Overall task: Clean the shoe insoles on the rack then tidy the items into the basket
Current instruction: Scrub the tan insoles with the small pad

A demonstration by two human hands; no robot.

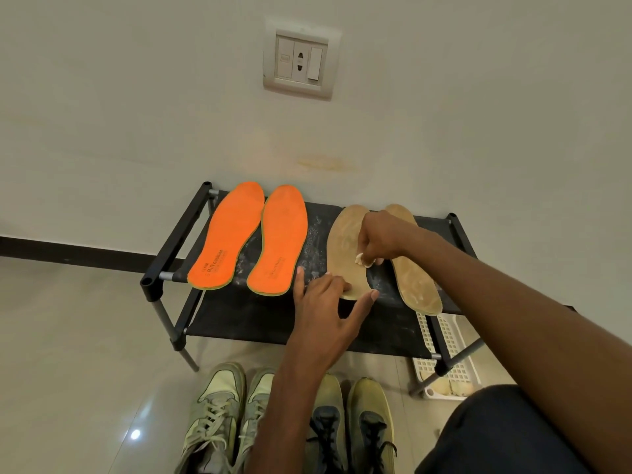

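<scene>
While the black rack (191, 234) carries two orange insoles (253, 237) and two tan insoles (345, 248), your left hand (328, 302) lies spread, fingertips pressing the nearer tan insole's heel. Your right hand (379, 241) pinches a small white wad (362, 260) against that insole.

Two orange insoles (248, 236) sat bright; two tan insoles (347, 248) looked stained; black rack (178, 234); white lattice basket (451, 347).
</scene>
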